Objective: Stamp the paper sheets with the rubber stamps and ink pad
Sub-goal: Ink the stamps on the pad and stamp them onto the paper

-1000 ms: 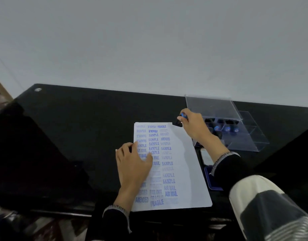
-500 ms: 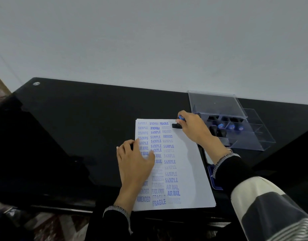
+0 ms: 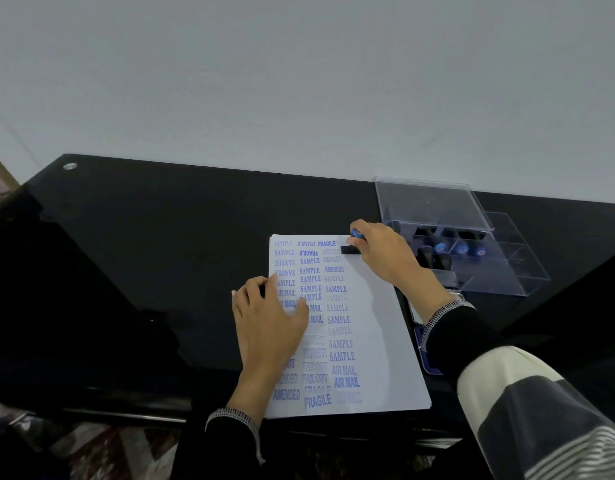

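Stamp [image 3: 351, 249] shifted onto paper [image 3: 368, 341], right hand [image 3: 382, 252] fingers pinching it, left hand [image 3: 268, 323] fingers spread, ink pad [image 3: 424, 355] mostly hidden

Black sleeves [image 3: 462, 334] with speckled knit cuffs [image 3: 441, 311]; cream-and-grey striped upper right sleeve.

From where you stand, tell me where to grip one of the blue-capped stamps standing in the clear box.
Take a blue-capped stamp by its capped handle, coming from straight above. It seems to stand handle up in the clear box, whose dividers and neighbouring stamps block the sides, and the propped lid probably shuts off the far side.
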A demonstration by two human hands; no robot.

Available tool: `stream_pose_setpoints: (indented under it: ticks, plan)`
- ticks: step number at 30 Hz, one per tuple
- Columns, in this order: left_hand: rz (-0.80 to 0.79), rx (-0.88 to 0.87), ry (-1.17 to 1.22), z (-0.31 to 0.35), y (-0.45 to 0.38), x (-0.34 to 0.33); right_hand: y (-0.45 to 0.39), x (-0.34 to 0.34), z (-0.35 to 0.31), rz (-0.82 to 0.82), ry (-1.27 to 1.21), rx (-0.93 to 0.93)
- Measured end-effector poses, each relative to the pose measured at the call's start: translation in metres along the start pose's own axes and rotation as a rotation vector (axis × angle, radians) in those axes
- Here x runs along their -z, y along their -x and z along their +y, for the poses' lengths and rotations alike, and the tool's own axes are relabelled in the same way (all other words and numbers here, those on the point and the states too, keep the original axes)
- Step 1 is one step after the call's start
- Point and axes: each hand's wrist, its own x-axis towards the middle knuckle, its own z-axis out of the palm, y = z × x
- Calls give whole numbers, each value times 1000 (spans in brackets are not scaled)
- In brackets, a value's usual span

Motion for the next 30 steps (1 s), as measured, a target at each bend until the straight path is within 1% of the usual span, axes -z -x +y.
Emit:
stream_pose_setpoints:
  ticks: [7,12,15,17,19,20,21,22,23,24,25,27,30]
  plan:
    - [-7,2,-8,-1,0,-1,-2,0,-2,-15,45,-21]
    - [-4,-8,-6,-1,0,0,-9,0,-5,-61,-3,-56]
    - [-42,-5,-4,-1,0,2,-8,0,-6,-70,-24,-61]
    - [-80,-12,-73,3,-4,6,-6,-3,-5,-69,-30,-64]
    - [-104,-65,-224,13,-13,11,-6,-2,-6,-80,-32,-74]
    - [-92,-110,-246,21,-19,13,-8,-2,-6,-90,-36,-82]
    - [-73,-173,-208,28,-25,13,-9,0,-6,-101,-42,-88]
    - [-71,-244,-109,35,-32,12,-11,1,-6,-110,-50,-90]
    - [-111,-308,12,42,-38,10,-12,2,-6,-112,-58,-91]
    - [-186,-364,98,47,-45,6,-12,2,-6,-111,-67,-93]
    - [-274,-419,125,51,-51,2,-11,3,-5,-107,-75,-94]
    - [-402,-499,89,52,-59,-8,-10,2,-5,-102,-80,-93]
    - [-452,-525,8,49,-66,-22,-10,0,-4,-97,-71,-86]
